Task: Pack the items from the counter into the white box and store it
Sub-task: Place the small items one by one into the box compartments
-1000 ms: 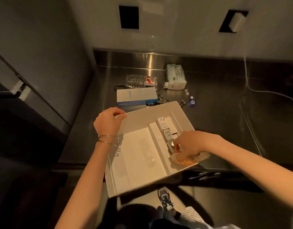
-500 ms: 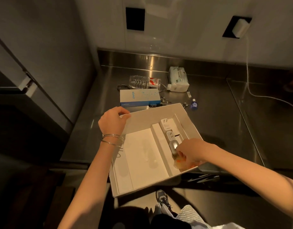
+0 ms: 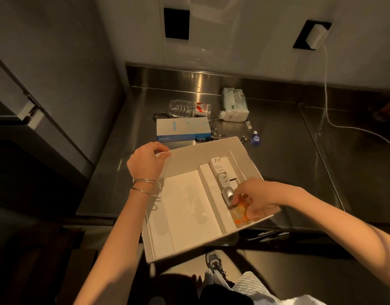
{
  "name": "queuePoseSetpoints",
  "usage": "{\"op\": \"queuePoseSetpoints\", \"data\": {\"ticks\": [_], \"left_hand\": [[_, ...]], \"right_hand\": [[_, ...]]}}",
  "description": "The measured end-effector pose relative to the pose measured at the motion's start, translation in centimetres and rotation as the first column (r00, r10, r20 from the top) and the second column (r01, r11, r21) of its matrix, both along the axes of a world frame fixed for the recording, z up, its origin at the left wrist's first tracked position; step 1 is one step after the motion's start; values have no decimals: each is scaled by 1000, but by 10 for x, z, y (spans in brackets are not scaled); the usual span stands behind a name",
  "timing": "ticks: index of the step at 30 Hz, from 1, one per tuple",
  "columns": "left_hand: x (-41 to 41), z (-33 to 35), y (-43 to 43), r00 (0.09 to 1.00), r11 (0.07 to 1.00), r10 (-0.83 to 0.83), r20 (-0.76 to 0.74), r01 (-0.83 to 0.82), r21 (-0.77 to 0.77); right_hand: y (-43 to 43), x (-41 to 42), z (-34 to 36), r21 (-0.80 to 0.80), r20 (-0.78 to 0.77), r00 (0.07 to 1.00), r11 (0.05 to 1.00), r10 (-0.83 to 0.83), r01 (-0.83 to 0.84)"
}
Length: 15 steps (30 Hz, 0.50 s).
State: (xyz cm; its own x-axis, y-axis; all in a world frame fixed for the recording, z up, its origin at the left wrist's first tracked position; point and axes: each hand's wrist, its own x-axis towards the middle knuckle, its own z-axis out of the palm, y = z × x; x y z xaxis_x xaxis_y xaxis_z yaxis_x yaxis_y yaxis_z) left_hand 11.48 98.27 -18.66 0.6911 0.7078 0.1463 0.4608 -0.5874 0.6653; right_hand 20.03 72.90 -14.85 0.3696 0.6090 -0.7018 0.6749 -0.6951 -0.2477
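Right hand point(image 3: 253, 194): my fingers are curled down over the orange pouch point(image 3: 241, 213), pinching its top end. I hold nothing else.
Pouch: low in the narrow right channel of the box point(image 3: 189, 254), at the near end, close to the near wall. It seems to touch the silver case point(image 3: 227, 194) just behind it.
Channel: past the case, two white chargers point(image 3: 218, 166) lie in a row toward the far end. The fit looks tight.
Seating it: I should press the pouch flat and ease it toward the near corner, not against the case. I let go only once it sits below the rim, so a lid can close.
Left hand point(image 3: 145, 164): it pinches the far-left rim, thumb over the edge.
Box: its near part hangs past the edge of the counter point(image 3: 288, 172). I judge my left grip is what steadies it, so I press down gently and should slide the box back before loading more.
Left to pack: the Anker carton point(image 3: 183, 129), bottle point(image 3: 189, 108), tissues point(image 3: 233, 104) and blue dropper point(image 3: 255, 138) lie beyond the box. The wide left bay holds only a flat white insert.
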Motion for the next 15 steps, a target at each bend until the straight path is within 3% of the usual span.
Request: {"op": "queuePoseSetpoints", "data": {"ticks": [4,10,15], "left_hand": [[0,1,-1,1000,1000,1,3,-1,2],[-2,2,-1,1000,1000,5,-9,-5,-2],[-2,4,-3,1000,1000,2,-18,-2,3]], "right_hand": [[0,-10,-17,23,97,995,999,37,-39],[0,-8,-12,114,99,993,991,60,-71],[3,17,20,396,161,987,917,-15,-51]]}}
